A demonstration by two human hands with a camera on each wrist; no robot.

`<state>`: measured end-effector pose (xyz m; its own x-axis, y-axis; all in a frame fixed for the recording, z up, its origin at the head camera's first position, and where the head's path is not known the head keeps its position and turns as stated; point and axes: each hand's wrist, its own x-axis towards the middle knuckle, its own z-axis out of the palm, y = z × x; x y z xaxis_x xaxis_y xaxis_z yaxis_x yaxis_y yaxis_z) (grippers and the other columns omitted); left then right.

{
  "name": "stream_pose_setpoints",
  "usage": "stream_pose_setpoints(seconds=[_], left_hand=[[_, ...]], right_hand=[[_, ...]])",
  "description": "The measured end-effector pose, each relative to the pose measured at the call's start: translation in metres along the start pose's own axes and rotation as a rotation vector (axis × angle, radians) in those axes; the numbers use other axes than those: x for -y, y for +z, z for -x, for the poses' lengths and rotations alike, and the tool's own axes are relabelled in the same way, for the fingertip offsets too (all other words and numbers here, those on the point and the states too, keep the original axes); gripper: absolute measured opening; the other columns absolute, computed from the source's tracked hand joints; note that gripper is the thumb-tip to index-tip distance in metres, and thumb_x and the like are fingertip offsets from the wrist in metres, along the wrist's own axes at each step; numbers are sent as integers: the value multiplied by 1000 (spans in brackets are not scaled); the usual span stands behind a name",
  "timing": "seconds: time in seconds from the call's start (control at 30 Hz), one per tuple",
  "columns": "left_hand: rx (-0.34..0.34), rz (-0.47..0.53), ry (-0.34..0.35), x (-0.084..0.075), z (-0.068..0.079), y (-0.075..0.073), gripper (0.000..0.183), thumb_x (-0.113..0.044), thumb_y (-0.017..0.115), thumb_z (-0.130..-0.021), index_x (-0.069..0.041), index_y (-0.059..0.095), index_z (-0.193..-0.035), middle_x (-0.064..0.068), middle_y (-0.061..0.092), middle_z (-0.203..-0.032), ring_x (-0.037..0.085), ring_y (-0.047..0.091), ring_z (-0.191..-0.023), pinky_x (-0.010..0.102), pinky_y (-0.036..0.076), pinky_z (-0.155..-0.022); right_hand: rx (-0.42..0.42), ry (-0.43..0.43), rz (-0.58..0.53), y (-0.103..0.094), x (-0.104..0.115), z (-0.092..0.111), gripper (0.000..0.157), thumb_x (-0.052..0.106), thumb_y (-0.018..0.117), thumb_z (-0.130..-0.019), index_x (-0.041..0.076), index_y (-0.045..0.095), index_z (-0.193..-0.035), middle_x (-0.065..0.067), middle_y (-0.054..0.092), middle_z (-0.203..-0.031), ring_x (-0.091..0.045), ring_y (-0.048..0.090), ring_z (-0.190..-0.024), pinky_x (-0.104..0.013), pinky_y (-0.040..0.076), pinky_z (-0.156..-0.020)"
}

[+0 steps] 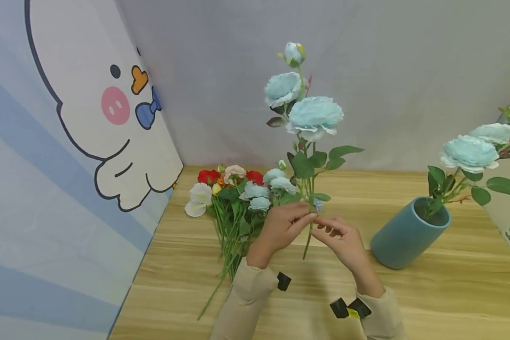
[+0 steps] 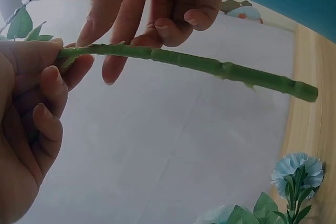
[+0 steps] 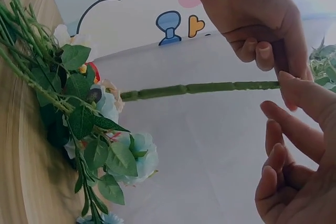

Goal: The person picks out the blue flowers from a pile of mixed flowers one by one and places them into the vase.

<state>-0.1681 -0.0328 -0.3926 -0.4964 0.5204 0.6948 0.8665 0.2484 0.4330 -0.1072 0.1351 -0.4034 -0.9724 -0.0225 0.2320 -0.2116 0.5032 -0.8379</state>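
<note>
An artificial flower stem with pale blue blooms (image 1: 315,115) stands upright above the table, its leaves below the blooms. My left hand (image 1: 282,226) pinches its green stem (image 2: 194,64) between thumb and fingers, low on the stalk. The cut end points down past the fingers. Close beside it is my right hand (image 1: 342,241), thumb tip at the stem and index finger stretched just past it, the other fingers loosely bent. In the right wrist view, the right index fingertip (image 3: 268,109) lies apart from the stem.
A blue vase (image 1: 408,236) holding another pale blue flower (image 1: 469,153) leans on the right in the head view. Mixed flowers lie left of the hands, with a white bloom (image 1: 199,199) and red blooms (image 1: 208,176). A cartoon-printed panel (image 1: 80,85) borders the wooden table (image 1: 170,293).
</note>
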Motion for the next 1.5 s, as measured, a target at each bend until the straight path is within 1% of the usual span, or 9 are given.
stream_pose_setpoints(seconds=[0.17, 0.3, 0.57, 0.67, 0.77, 0.87, 0.97, 1.17, 1.5], left_hand=[[14, 10, -4, -2, 3, 1, 20, -16, 53, -93, -12, 64, -77, -1, 58, -70, 4, 29, -49, 11, 27, -53], [1, 6, -5, -2, 4, 3, 17, -16, 55, -92, -13, 67, -80, 0, 64, -76, 3, 37, -49, 13, 42, -65], [-29, -53, 6, -4, 5, 7, 23, -15, 58, -90, -13, 57, -67, -2, 54, -64, 3, 28, -48, 15, 41, -61], [-34, -85, -5, -4, 6, 7, 22, -15, 60, -89, -14, 57, -67, -2, 59, -66, 3, 33, -47, 14, 41, -62], [-31, -120, -23, -5, 7, 7, 20, -15, 61, -88, -13, 60, -68, 2, 66, -73, 5, 43, -48, 13, 36, -53], [-26, -157, -38, -5, 9, 8, 16, -16, 62, -88, -12, 66, -72, 6, 71, -87, 6, 54, -52, 14, 41, -53], [-23, -189, -39, -6, 10, 9, 13, -17, 62, -88, -12, 69, -78, 8, 71, -95, 6, 56, -52, 15, 44, -52], [-39, -226, -10, -7, 9, 8, 11, -17, 63, -86, -11, 71, -81, 9, 71, -94, 5, 55, -51, 14, 43, -52], [-63, -197, -5, -7, 8, 6, 11, -17, 64, -85, -10, 72, -82, 9, 71, -93, 5, 56, -52, 12, 42, -52]], right_hand=[[-55, -38, 31, 2, 6, 0, 19, 12, 70, -81, 5, 72, -99, -7, 64, -93, 1, 51, -78, -23, 44, -69], [-67, -62, 40, 4, 8, 0, 15, 11, 70, -81, 6, 73, -94, -6, 65, -93, 2, 51, -78, -23, 45, -68], [-110, -96, 41, 6, 7, -1, 11, 7, 71, -79, 6, 75, -89, -4, 64, -88, 2, 50, -75, -22, 44, -65], [-124, -110, 30, 9, 6, -1, 10, 5, 71, -78, 5, 75, -87, -5, 64, -86, 3, 50, -73, -20, 44, -64], [-131, -126, 6, 12, 4, -2, 9, 3, 71, -77, 3, 74, -85, -7, 65, -84, 3, 50, -72, -19, 44, -63], [-136, -128, -18, 13, 3, -1, 8, 1, 71, -77, 2, 74, -84, -8, 65, -83, 3, 51, -70, -19, 44, -62], [-142, -109, -59, 15, 2, 0, 8, 1, 70, -77, 0, 74, -85, -1, 65, -82, 2, 51, -68, -19, 44, -62], [-160, -77, -149, 18, 3, 0, 10, 0, 68, -79, -4, 73, -87, 20, 59, -83, 1, 52, -71, -19, 44, -64], [-213, -104, -216, 22, 4, 0, 12, -5, 67, -78, -11, 69, -88, 22, 59, -85, 2, 54, -75, -17, 45, -66]])
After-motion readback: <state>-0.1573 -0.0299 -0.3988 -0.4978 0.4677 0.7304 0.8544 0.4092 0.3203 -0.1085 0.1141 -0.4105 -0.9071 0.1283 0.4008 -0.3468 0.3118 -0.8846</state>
